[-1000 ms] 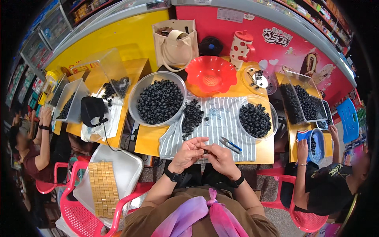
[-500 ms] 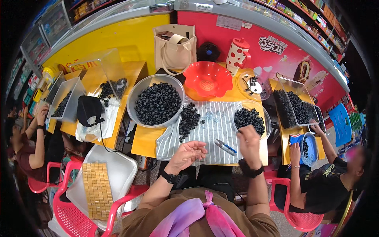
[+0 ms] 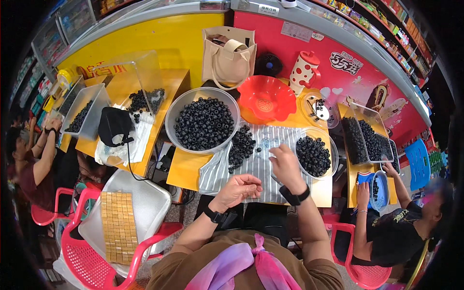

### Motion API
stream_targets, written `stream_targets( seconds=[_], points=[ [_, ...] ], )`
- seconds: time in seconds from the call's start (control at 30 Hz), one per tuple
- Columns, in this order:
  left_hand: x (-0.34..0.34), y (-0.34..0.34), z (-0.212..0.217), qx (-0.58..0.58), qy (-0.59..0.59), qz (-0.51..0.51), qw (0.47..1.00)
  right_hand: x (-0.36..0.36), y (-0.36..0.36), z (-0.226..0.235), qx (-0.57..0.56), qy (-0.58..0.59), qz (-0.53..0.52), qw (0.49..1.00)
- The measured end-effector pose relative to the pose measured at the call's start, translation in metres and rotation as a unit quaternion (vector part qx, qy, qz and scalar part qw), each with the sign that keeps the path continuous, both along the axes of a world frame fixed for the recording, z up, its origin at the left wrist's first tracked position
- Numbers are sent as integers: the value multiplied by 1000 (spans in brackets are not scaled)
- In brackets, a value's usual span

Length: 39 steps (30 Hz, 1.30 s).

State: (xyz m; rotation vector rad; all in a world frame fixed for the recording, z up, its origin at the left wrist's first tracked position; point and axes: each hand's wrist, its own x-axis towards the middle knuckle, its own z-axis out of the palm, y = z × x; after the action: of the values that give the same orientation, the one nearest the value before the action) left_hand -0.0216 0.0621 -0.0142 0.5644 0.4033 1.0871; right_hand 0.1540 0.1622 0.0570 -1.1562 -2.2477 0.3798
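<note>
Head cam, looking down at a yellow table (image 3: 186,166) w/ a grey-striped cloth (image 3: 261,166) spread at its near edge. Dark beads everywhere: small, round, near-black, ring-like w/ a hole thru the middle, slightly glossy.

Right hand (image 3: 286,164) out over the cloth, palm down, fingers curled loosely, next to the small clear bowl (image 3: 316,154) of beads; can't tell if it's pinching anything, underside hidden. Black wristband on that wrist. Left hand (image 3: 238,189) sits lower, at the cloth's near edge, fingers bent into a loose half-fist, thumb against fingertips; whatever's inside is too small to make out. Black watch on that wrist too.

Count: 2 round clear bowls w/ beads, the big bowl (image 3: 203,123) far left of the cloth, the small one right. 1 loose bead pile (image 3: 240,145) on the cloth btwn them, plus a few strays. 1 red scalloped dish (image 3: 267,99) behind. 1 red-spotted white jug (image 3: 304,72), 1 beige tote bag (image 3: 227,55) at the wall.

To the right, another person's hands at a blue tub (image 3: 379,188); 1 clear rectangular tray (image 3: 367,140) of beads above it. To the left, 1 pink chair (image 3: 92,241) holding a white tray w/ a sheet of gold tiles (image 3: 118,232).
</note>
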Motion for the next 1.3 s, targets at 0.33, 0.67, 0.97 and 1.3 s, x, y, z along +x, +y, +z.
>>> stream_targets(
  seconds=[0.33, 0.67, 0.97, 1.3],
  points=[
    [1, 1, -3, -11, -29, -2, 1000, -28, 29, -23, -7, -112, 0, 994],
    [11, 5, 0, -46, -58, 97, 993, -10, -49, -3, -201, 148, 46, 967],
    [14, 6, -4, -14, -29, 127, 991, -5, -13, -13, -147, 120, -12, 982],
    [11, 2, -4, -27, -58, 112, 992, -17, 14, -32, -96, -80, -29, 992]
  ],
)
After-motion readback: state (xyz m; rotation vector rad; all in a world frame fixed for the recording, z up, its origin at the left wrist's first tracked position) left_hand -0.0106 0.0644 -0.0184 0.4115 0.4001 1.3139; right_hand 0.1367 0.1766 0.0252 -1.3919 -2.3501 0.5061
